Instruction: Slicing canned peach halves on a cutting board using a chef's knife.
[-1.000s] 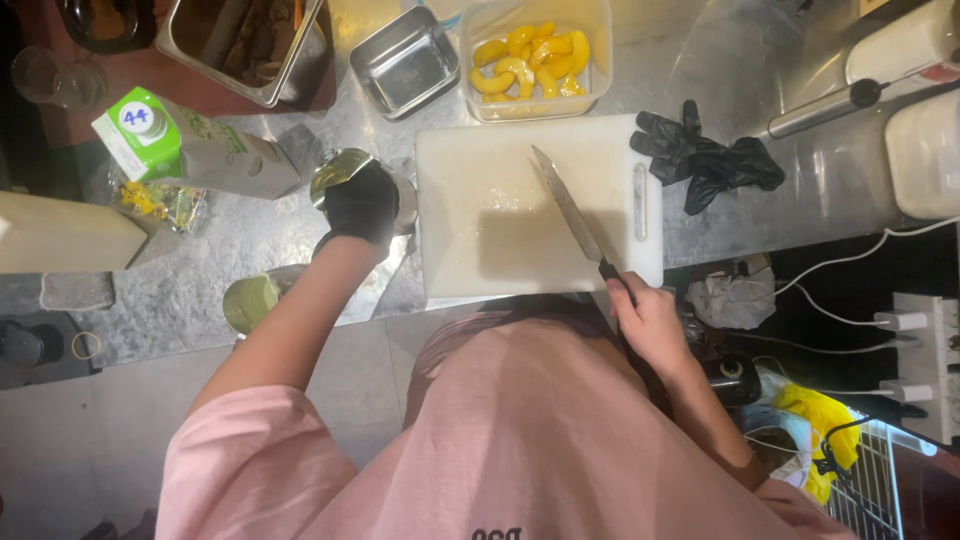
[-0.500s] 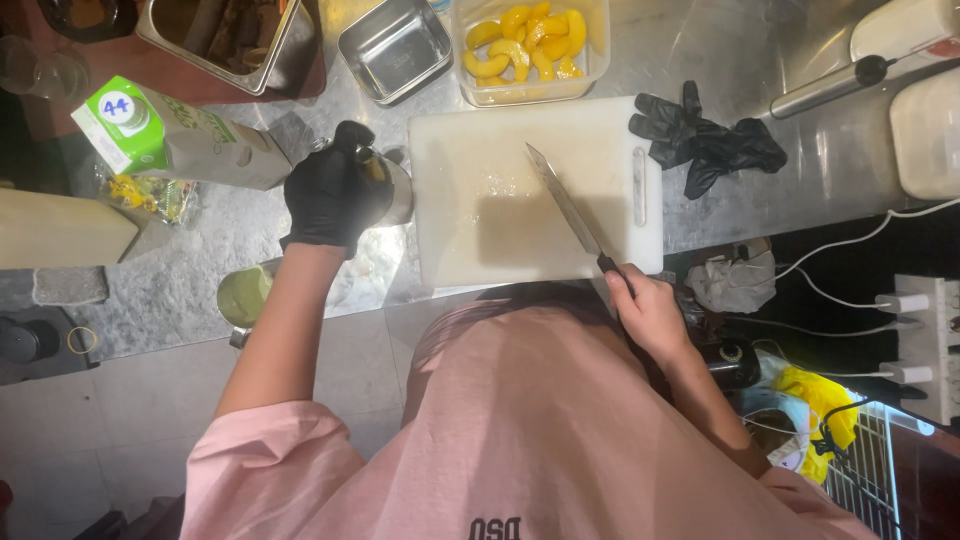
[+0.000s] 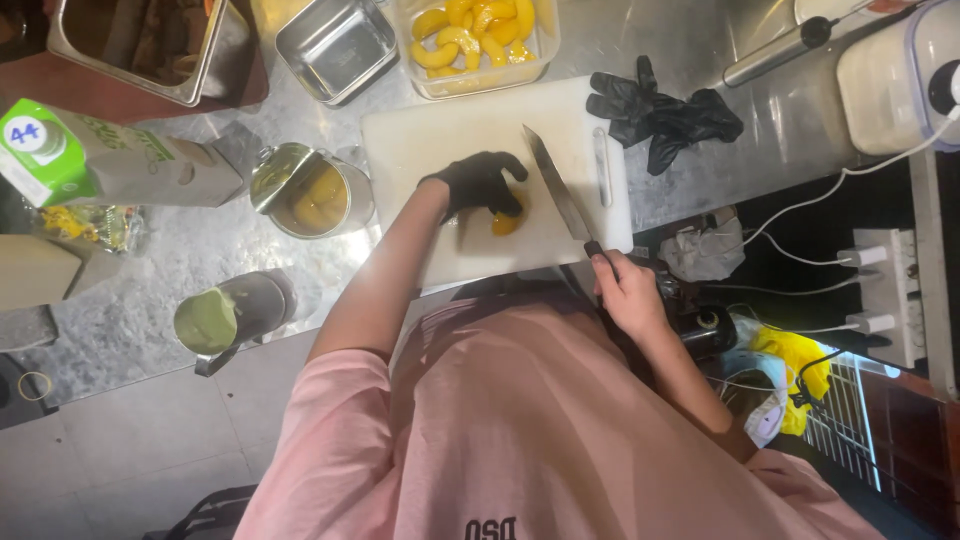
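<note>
Two hands over a white, smooth, rectangular board (image 3: 440, 130) on a scuffed steel worktop (image 3: 180, 250)

Left hand (image 3: 478, 182), in a thin black glove, fingers curled down over a glossy orange peach half (image 3: 506, 222), touching it near the board's middle

Right hand (image 3: 625, 290), bare, closed round the dark handle of a knife (image 3: 560, 192); long flat steel blade slanting across the board, lying just right of the peach, tip pointing away from the body

Open tin (image 3: 312, 195) just left of the board, round, jagged lid bent up, more orange fruit inside

Clear plastic tub (image 3: 478, 45) beyond the board's far edge, filled with curved yellow-orange slices

Small square steel pan (image 3: 335, 45) beside the tub, shiny; larger steel tray (image 3: 200, 60) further left

Green-and-white carton (image 3: 95, 160) lying on its side left of the tin

Crumpled black gloves (image 3: 665, 115) right of the board, matt and limp

Round steel cup (image 3: 225, 315) with pale green contents near the worktop's near edge

Pink soft shirt (image 3: 520, 420) filling the lower view
</note>
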